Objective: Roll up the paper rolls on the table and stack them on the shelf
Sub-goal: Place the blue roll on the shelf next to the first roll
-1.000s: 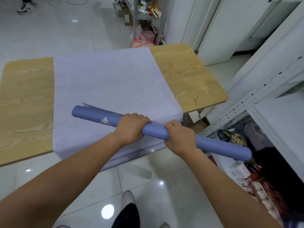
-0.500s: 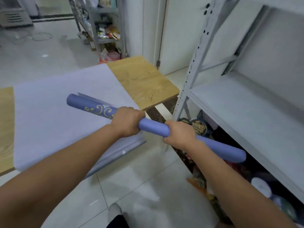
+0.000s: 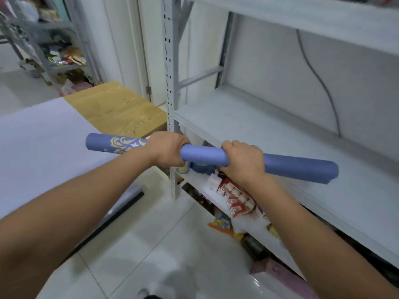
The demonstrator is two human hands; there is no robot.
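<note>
Both hands are on the paper roll (image 3: pixel 204 156), a long blue-violet tube held in the air and off every surface. The left hand (image 3: pixel 167 148) wraps it from above, fingers curled right round and knuckles up. The right hand (image 3: pixel 243 161) grips the same way further along, with a short bare stretch of tube between the two fists. The roll runs nearly level and dips a little toward its right end. A gold scroll pattern shows on the part left of the left hand.

That left end hangs over the pale sheet (image 3: pixel 43 134) lying flat on the tabletop (image 3: pixel 116 108), near the tabletop's right edge, where bare wood grain shows beyond the sheet. The right end pokes out over the front edge of the white shelf (image 3: pixel 280 130), above the board and not touching it, as far as I can tell. The middle of the tube crosses in front of the shelf's perforated grey post (image 3: pixel 170 72).

Under that board, a lower level holds red and white packets (image 3: pixel 235 195) and other bright wrappers, too blurred to name. A thin grey cable (image 3: pixel 319 83) snakes down the wall behind the shelf. Far off on the left stands another rack (image 3: pixel 49 50), crowded with goods. Glossy white floor tiles (image 3: pixel 151 244) lie below the arms.
</note>
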